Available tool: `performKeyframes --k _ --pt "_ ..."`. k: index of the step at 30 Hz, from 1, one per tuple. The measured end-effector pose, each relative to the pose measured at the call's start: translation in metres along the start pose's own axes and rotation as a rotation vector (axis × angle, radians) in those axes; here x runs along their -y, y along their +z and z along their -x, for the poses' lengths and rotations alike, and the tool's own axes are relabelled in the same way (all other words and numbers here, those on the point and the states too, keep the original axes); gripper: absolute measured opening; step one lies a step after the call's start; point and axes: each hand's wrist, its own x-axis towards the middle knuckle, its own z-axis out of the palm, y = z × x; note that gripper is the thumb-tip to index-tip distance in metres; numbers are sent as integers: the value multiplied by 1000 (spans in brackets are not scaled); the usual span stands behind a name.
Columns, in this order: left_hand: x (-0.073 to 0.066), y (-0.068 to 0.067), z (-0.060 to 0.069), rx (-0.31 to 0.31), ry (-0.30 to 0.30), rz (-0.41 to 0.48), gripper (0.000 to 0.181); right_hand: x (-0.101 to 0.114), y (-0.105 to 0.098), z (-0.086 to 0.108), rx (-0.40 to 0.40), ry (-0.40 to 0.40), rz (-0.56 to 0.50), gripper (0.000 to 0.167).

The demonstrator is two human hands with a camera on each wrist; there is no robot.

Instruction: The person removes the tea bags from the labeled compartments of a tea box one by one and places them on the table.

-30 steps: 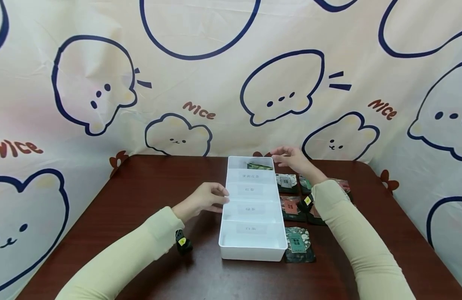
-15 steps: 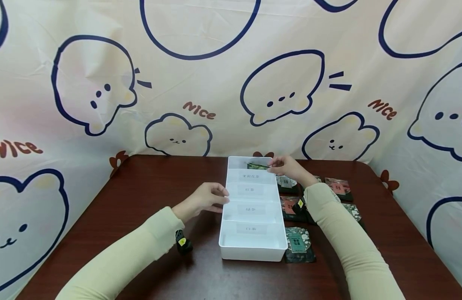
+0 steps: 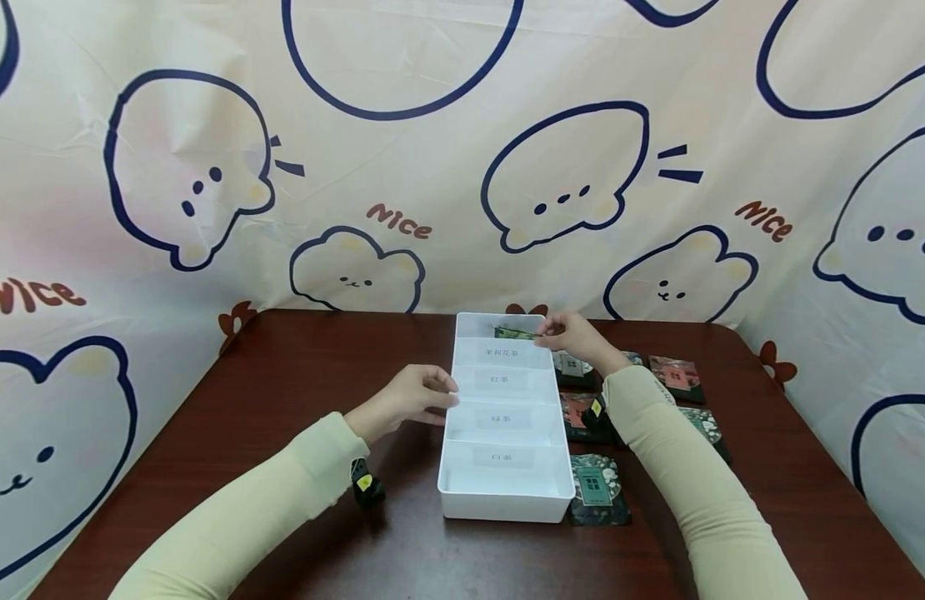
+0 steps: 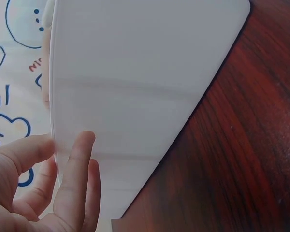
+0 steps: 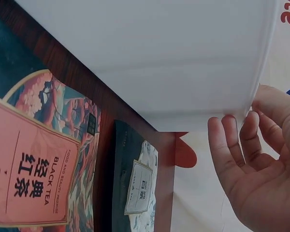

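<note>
A long white divided box (image 3: 505, 477) stands on the table, with labelled dividers across it. My left hand (image 3: 406, 398) pinches its left rim near the middle, some fingertips lying against the outer wall (image 4: 130, 111) in the left wrist view. At the back right corner, my right hand (image 3: 571, 333) holds the rim, with several fingertips on the outside wall in the right wrist view. Green tea packets (image 3: 513, 332) lie in the rearmost compartment, partly hidden by the right fingers. The nearer compartments show white walls and labels.
Right of the box lie several dark tea pouches: a green-labelled one (image 3: 597, 490) in front, a red-labelled one (image 3: 678, 377) farther back, and a black tea pouch (image 5: 36, 164). The right arm covers some. A printed cloth (image 3: 462, 167) hangs behind the brown table (image 3: 320, 358).
My right hand has come left and slightly down onto the box's back right rim, then stayed there. The left hand and the box have not visibly moved.
</note>
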Motion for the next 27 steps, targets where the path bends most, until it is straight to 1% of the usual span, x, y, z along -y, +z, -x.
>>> performKeyframes --k 5,10,18,21,27 --pt "0 0 -1 1 2 -5 17 -2 0 0 -4 26 11 20" --pt "0 0 0 2 2 -2 17 -1 0 1 -3 51 12 23" --pt "1 0 -1 4 2 2 17 3 -1 5 -9 27 -6 25" --pt "2 0 -1 3 3 3 17 4 -1 7 -25 23 -15 26" --pt "2 -1 -2 2 8 -7 16 9 -1 10 -91 24 21 27"
